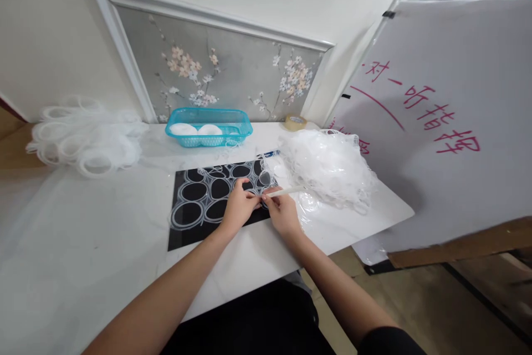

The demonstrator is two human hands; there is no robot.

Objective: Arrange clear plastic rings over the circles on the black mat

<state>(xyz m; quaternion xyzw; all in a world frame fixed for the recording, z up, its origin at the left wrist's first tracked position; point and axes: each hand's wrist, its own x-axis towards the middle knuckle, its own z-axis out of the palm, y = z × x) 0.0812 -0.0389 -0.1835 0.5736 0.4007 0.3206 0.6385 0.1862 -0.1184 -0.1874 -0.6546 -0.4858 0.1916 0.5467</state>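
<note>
A black sheet (179,237) lies on the white table, covered with rows of translucent white plastic rings (187,223). Over its right part, my left hand (239,206) has thumb and index finger pinched together. What sits between those fingertips is too small to make out. Just beside it, fingertips almost touching, my right hand (283,214) is closed on a slim white stick (287,191) that points off to the right. A large heap of thin translucent rings (328,164) rests to the right of the sheet.
Another heap of clear rings (89,139) lies on the far left. Against the wall stands a blue plastic basket (208,113) holding white round pieces (210,130). A tape roll (295,122) sits behind the right heap. A whiteboard (457,94) with red writing leans at the right.
</note>
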